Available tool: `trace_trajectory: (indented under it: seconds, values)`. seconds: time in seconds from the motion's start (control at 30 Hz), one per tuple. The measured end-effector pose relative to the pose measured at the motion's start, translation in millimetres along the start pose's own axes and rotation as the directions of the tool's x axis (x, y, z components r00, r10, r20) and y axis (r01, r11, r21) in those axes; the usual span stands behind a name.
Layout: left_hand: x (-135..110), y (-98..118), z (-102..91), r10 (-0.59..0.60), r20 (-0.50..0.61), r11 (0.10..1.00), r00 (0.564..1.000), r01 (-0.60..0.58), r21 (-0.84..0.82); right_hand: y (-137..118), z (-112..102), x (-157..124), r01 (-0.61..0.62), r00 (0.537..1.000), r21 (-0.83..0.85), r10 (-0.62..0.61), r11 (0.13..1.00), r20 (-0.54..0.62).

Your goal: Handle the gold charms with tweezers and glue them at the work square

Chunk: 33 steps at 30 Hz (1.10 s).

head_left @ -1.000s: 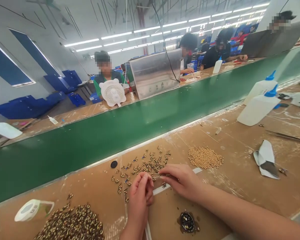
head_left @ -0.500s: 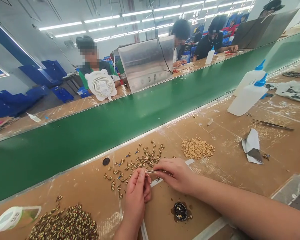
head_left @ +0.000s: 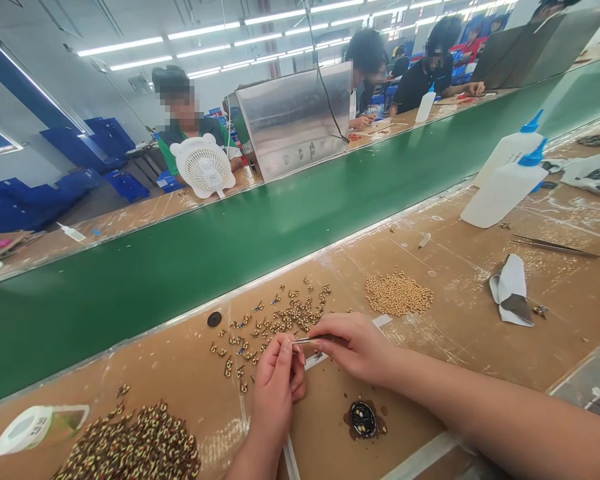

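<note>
A pair of thin metal tweezers (head_left: 314,340) is pinched in the right hand (head_left: 356,347), just below the centre of the frame, with the tips pointed left toward the left hand (head_left: 278,387). The fingers of the left hand are pressed together around something very small at the tweezer tips; what it is cannot be told. The two hands are almost touching, above the brown bench (head_left: 460,347).

Just above the hands, toward the green conveyor belt (head_left: 230,260), small gold and dark pieces (head_left: 275,320) are scattered loosely; there are several dozen, too many to be counted exactly. To the right of the right hand one heap of tan beads (head_left: 397,294) is seen. In the lower left corner one larger heap of dark and gold pieces (head_left: 135,447) is piled, and beside it one white tape roll (head_left: 27,430) is laid. Below the right hand one small round dark dish (head_left: 363,419) is set on the bench. One black disc (head_left: 214,319) lies near the belt edge.

At the right of the frame two white squeeze bottles with blue caps (head_left: 505,190) are found, one second pair of tweezers (head_left: 555,247) beneath them, and one white folded sheet (head_left: 513,290). Beyond the belt, one white fan (head_left: 203,167) and one metal box (head_left: 295,120) are seen, with other people seated behind.
</note>
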<state>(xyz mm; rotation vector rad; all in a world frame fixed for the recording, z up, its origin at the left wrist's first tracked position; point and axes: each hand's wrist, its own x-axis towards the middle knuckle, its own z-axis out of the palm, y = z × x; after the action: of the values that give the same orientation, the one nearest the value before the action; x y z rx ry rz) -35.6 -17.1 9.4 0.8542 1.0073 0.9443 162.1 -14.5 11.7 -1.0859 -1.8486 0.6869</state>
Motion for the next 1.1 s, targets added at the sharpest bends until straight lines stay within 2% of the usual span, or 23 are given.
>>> trace_trajectory:
  seconds: [0.2, 0.47, 0.63, 0.77, 0.9, 1.1]
  values:
    - [1, -4, -2.0, 0.003, -0.013, 1.000, 1.000, -0.004, -0.016, -3, -3, 0, -0.002, 1.000, 0.014, 0.002, 1.000, 0.000]
    - [13, -20, -15.0, -0.013, 0.064, 0.997, 0.998, 0.018, -0.080, 0, 6, -1, -0.093, 0.994, 0.094, 0.088, 0.991, 0.060]
    - [11, -17, -6.9, 0.009, -0.003, 0.989, 1.000, -0.009, -0.148, 2, 12, -3, -0.189, 0.979, 0.100, 0.179, 0.977, 0.101]
    - [11, -15, -2.9, 0.019, -0.029, 0.979, 0.999, -0.025, -0.200, 0, 13, -5, -0.190, 0.978, 0.095, 0.180, 0.977, 0.104]
    - [14, -17, -5.8, 0.038, 0.000, 0.974, 0.999, -0.037, -0.224, -1, 13, -5, -0.193, 0.977, 0.102, 0.182, 0.976, 0.110]
    - [14, -18, -8.6, 0.012, 0.022, 0.983, 1.000, -0.008, -0.182, -3, 11, -3, -0.189, 0.977, 0.102, 0.176, 0.977, 0.121]
